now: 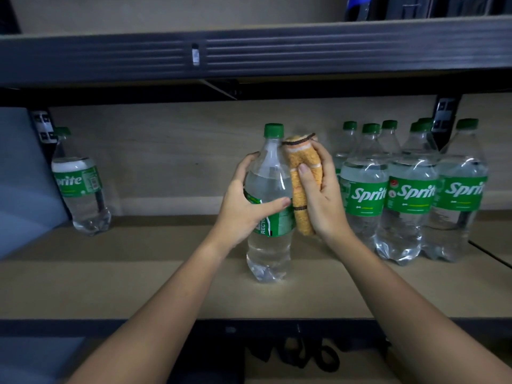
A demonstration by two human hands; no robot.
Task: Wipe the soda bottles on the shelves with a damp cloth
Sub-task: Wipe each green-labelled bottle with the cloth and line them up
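A clear soda bottle with a green cap and green label stands upright at the middle of the wooden shelf. My left hand grips its left side around the label. My right hand holds a folded orange cloth pressed against the bottle's right side, from the shoulder down to the label.
Several more Sprite bottles stand grouped at the right of the shelf. A single bottle stands at the far left beside a dark upright post. A dark shelf beam runs overhead. A lower shelf level holds dark objects.
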